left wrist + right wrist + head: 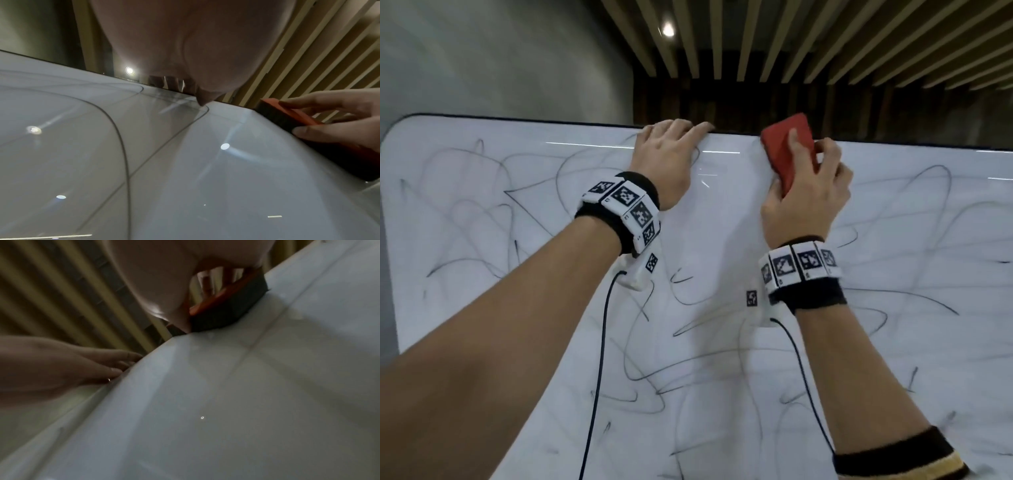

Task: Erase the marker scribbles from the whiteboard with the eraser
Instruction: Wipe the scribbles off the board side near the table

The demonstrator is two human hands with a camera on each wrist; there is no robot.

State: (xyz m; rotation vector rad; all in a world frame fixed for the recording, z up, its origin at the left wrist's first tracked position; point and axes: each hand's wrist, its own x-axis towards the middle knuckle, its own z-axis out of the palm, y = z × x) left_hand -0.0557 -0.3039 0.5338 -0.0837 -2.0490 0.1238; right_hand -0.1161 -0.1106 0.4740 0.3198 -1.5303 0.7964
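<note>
The whiteboard fills the view, crossed by thin dark marker scribbles at left, right and bottom. A strip between my hands near the top shows almost no marks. My right hand grips the red eraser, thumb on one long side and fingers on the other. Its dark felt lies flat against the board at the top edge. My left hand holds the board's top edge just left of the eraser, fingers hooked over it. The left wrist view shows the eraser pinched by right fingers.
Above the board's dark rim are wooden ceiling slats and a ceiling light. A grey wall stands at upper left. Thin black cables hang from both wrist bands across the board.
</note>
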